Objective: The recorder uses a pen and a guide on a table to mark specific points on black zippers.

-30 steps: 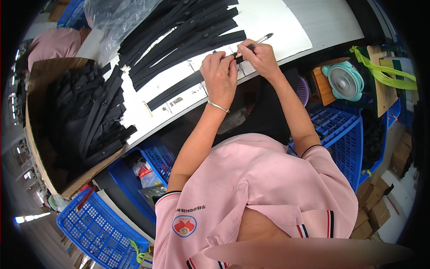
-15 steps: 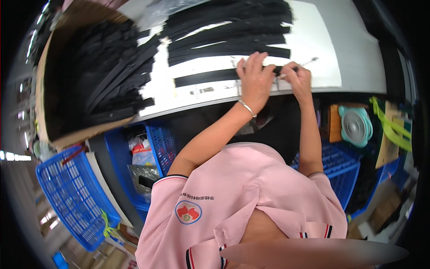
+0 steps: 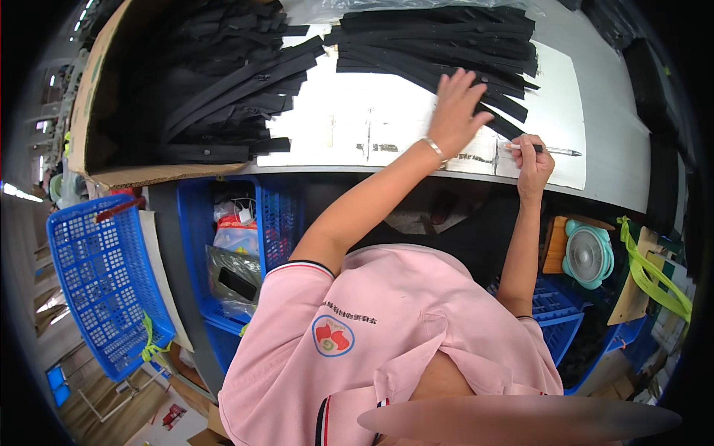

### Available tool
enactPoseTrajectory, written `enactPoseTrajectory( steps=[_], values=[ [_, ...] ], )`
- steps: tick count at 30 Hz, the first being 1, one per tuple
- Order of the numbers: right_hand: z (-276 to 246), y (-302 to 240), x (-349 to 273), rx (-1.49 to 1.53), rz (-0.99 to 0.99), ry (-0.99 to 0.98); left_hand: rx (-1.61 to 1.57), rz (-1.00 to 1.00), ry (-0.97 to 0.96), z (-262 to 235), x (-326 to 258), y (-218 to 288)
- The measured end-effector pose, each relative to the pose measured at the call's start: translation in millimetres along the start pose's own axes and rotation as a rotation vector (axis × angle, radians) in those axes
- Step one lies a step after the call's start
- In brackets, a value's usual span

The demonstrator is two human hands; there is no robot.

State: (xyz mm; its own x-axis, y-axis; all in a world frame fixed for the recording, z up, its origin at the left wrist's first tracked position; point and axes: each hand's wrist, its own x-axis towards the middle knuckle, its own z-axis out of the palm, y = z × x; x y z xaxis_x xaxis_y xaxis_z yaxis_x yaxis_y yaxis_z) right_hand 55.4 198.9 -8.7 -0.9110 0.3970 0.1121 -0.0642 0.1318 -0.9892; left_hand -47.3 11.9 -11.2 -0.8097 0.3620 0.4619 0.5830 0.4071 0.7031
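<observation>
My left hand (image 3: pixel 459 119) reaches over the near side of a pile of flat black strips (image 3: pixel 439 37), fingers spread. Beneath its palm a black strip (image 3: pixel 500 121) slants down to the right; the hand covers part of it. In my right hand (image 3: pixel 534 169) a slim pen (image 3: pixel 561 152) is gripped, lying sideways near the table's front edge. The strip's lower end comes close to the right fingers. Under both hands lies a white sheet (image 3: pixel 312 137) with dark marks along its near part.
A cardboard box (image 3: pixel 175 176) full of black strips stands at the left. Blue plastic baskets (image 3: pixel 108 286) are below the table on both sides. A small turquoise fan (image 3: pixel 589 254) and a yellow-green strap (image 3: pixel 654 279) are at the lower right.
My left hand has moved away from the front edge onto the pile. The strip along the marked sheet has left that place. My right hand has shifted right, still holding the pen.
</observation>
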Motion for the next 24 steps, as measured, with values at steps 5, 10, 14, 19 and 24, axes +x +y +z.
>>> enactPoseTrajectory(
  steps=[5,10,14,19,24],
  values=[
    [10.2,-19.1,3.2,0.012,-0.108,-0.056,0.377,0.076,0.32,-96.4,-0.7,-64.0],
    [26.2,-26.0,6.6,-0.28,-0.31,-0.083,0.976,-0.201,0.245,-215.4,0.5,-147.0],
    [36.8,-27.4,10.6,-0.915,-0.521,-0.224,0.939,-0.293,0.114,-246.3,-36.8,-156.4],
    [43.0,-26.4,15.3,-1.087,-0.494,-0.231,0.758,-0.163,0.175,-243.0,-85.3,-111.4],
    [53.1,-22.5,31.2,-1.17,-0.453,-0.155,0.644,-0.197,0.233,-249.5,-94.5,-114.5]
  ],
)
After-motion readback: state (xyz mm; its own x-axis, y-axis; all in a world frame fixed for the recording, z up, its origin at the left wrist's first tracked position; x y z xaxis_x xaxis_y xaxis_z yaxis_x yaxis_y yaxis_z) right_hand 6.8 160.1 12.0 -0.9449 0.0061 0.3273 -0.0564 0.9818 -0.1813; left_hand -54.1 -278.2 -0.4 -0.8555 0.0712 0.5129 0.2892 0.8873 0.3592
